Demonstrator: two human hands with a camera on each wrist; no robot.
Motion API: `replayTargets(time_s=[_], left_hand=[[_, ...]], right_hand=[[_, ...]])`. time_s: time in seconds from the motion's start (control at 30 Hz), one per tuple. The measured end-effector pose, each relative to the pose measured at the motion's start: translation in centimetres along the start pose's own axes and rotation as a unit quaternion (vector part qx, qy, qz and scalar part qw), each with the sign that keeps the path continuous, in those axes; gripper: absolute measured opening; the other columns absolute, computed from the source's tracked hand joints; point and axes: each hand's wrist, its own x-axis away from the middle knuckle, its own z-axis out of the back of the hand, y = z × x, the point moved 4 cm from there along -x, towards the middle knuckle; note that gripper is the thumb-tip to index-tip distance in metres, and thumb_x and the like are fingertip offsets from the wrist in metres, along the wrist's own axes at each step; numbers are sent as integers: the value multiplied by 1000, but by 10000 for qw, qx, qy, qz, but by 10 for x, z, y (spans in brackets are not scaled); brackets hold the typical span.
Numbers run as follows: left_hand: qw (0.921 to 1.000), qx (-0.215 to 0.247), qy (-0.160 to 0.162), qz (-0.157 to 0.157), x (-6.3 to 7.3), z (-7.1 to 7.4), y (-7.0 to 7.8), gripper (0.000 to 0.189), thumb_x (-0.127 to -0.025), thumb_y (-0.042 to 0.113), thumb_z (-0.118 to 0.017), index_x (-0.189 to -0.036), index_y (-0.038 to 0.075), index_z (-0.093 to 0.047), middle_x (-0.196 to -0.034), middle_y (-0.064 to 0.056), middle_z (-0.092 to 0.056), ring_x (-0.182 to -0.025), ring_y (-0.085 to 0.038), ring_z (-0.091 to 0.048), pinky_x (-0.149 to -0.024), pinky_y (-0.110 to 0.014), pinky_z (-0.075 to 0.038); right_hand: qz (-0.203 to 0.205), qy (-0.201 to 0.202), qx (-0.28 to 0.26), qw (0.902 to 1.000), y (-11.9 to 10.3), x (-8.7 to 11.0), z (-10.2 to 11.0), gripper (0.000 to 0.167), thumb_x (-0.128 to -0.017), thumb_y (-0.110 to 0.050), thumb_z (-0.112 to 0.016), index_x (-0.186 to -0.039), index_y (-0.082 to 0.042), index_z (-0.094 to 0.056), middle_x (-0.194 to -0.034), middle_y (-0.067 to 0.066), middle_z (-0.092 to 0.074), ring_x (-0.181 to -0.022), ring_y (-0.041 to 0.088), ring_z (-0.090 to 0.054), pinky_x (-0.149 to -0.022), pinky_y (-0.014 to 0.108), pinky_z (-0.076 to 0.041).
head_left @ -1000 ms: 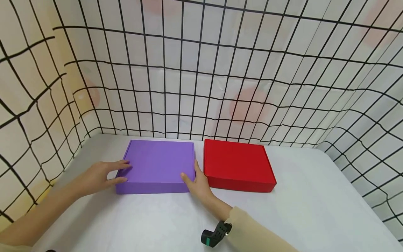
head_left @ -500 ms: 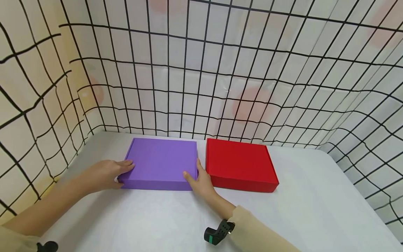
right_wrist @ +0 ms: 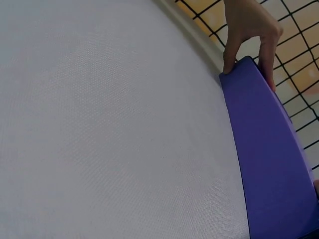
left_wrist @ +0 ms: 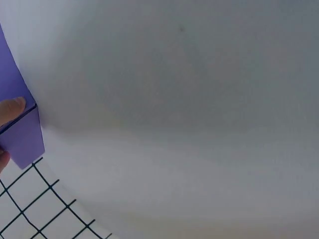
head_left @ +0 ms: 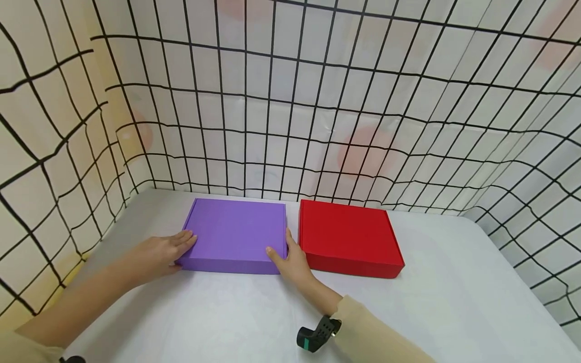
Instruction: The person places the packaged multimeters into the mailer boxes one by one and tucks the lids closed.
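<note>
A flat purple cardboard box [head_left: 236, 232] lies closed on the white table. My left hand [head_left: 156, 254] grips its left front corner, fingers on the lid and thumb low at the front. At the right front corner my right hand [head_left: 295, 264] holds the box, thumb on top and fingers along the right side. From the right wrist, the front wall of the purple box [right_wrist: 269, 159] shows, with the left hand [right_wrist: 254, 30] pinching the far corner. Only a corner of the purple box [left_wrist: 30, 139] and two fingertips appear in the left wrist view.
A closed red box [head_left: 349, 237] sits just right of the purple one, a narrow gap between them where my right fingers are. Black wire grid panels [head_left: 290, 121] with white sheeting behind stand along the back and sides of the white table [head_left: 236, 317].
My left hand has closed from spread fingers to a grip on the left corner. The purple box has shifted slightly away from me. The red box stays put; the view drifts slightly.
</note>
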Motion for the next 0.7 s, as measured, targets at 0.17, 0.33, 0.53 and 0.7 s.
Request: replayTargets(time_s=[0.17,0.33,0.53,0.7], left_hand=[[9984,-423,278,-242,-1,-1,3,58,-65,20,-82,-111,-9,-61,-110,-24,-63,-99,-32,-63,-67,-36,-54],[9951,-673,655,-314,5,-1,5,61,-63,22,-83,-110,-10,-61,-108,-25,-64,-96,-33,-64,-69,-37,-54],[9932,-754,806,-358,4,-1,7,60,-63,23,-83,-109,-9,-62,-105,-24,-65,-92,-32,-65,-69,-37,-55],[9940,-743,671,-451,6,-2,8,58,-66,19,-82,-111,-10,-60,-108,-24,-63,-95,-33,-64,-71,-37,-54]], right_hand=[[-15,74,-15,10000,0,0,1,76,-88,-22,-61,-144,5,-17,-146,22,-29,-134,36,-30,-104,49,-32],[46,33,32,10000,0,-1,0,76,-88,-23,-61,-144,6,-18,-146,23,-30,-133,36,-30,-104,49,-32],[84,87,35,9999,1,-1,1,76,-88,-24,-61,-144,6,-19,-145,23,-30,-133,36,-31,-104,49,-32],[50,27,60,10000,2,1,1,77,-88,-25,-61,-145,4,-18,-145,23,-31,-133,37,-31,-103,50,-33]])
